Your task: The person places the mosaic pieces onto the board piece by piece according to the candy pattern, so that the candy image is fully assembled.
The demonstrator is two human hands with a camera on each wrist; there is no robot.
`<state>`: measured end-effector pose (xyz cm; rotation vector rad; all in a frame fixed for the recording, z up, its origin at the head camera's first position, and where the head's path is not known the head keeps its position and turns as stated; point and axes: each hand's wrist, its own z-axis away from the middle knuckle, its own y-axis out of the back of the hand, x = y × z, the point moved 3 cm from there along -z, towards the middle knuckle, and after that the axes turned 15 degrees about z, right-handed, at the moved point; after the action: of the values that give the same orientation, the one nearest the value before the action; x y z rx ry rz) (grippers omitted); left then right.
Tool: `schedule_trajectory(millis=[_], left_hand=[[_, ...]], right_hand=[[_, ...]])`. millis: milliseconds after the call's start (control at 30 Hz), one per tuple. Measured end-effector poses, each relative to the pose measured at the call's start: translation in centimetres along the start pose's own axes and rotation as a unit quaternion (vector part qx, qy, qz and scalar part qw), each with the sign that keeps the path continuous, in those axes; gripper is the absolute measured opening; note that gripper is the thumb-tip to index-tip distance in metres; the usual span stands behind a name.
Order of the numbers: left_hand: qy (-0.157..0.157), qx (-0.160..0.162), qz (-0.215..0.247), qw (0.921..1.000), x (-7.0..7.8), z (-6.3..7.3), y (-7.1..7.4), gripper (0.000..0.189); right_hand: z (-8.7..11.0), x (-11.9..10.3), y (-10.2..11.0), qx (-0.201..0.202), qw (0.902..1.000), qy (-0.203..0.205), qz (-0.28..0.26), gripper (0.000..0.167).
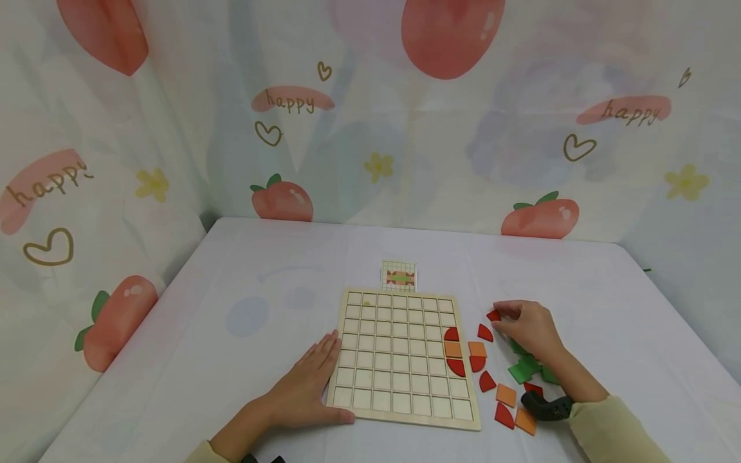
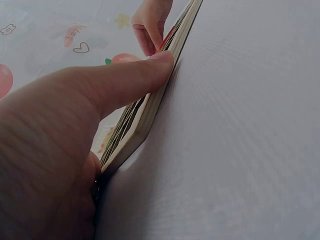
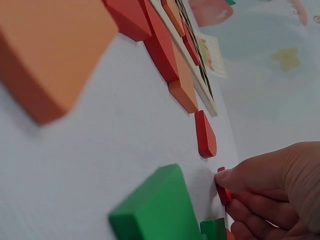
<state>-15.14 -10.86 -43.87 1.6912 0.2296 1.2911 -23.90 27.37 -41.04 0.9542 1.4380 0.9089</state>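
"3 pieces lie in the board; the right hand pinches a red piece right of it."
"What could go wrong?"
"That fingertip grip looks slight, so the piece might twist or drop. A low sweep could scatter the green pieces."
"And the left hand?"
"Straight-fingered, against the board's left edge. Pushing could slide it into the loose orange piece."

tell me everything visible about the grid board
The grid board is pale, wood-looking and squarish, with a rim and thin dividers making seven rows of seven cells. It lies flat on the white cloth. In its rightmost column, an orange piece sits between two red pieces; the other cells look bare. The left hand touches its left side and near-left corner.
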Motion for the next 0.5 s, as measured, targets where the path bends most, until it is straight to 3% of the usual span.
schedule_trajectory(millis=[500], left_hand=[[0.003,-0.001,-0.002,1.0,0.07,0.01,0.0,0.116]], right_hand=[[-0.33,0.04,-0.14,0.014,0.9999,-0.003,0.005,0.033]])
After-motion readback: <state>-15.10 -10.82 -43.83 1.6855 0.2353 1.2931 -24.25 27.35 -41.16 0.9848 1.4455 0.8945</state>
